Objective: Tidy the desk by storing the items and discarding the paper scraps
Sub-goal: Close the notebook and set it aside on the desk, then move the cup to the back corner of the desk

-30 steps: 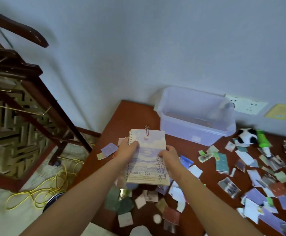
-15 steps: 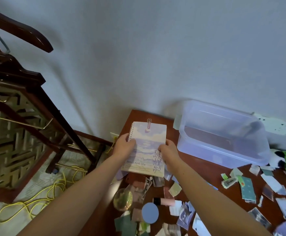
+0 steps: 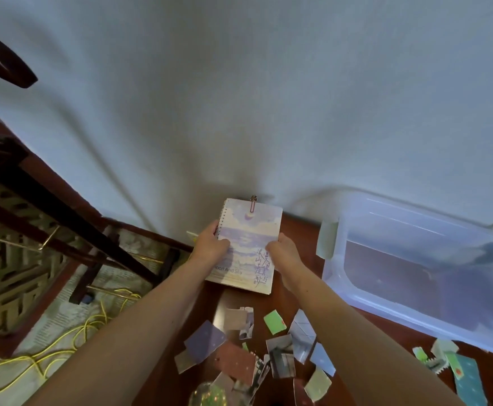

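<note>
both hands, left hand [image 3: 211,247] and right hand [image 3: 283,249], pinch the spiral notebook [image 3: 246,244] at its side edges; it looks light, stiff, best held mid-edge.

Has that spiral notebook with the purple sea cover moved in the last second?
Yes. The purple spiral notebook has moved toward the white wall: against the clear plastic bin, its top edge now sits about level with the bin's far rim.

Arms extended forward; left hand [image 3: 211,249], right hand [image 3: 283,251] grip notebook [image 3: 249,230] sides.
</note>
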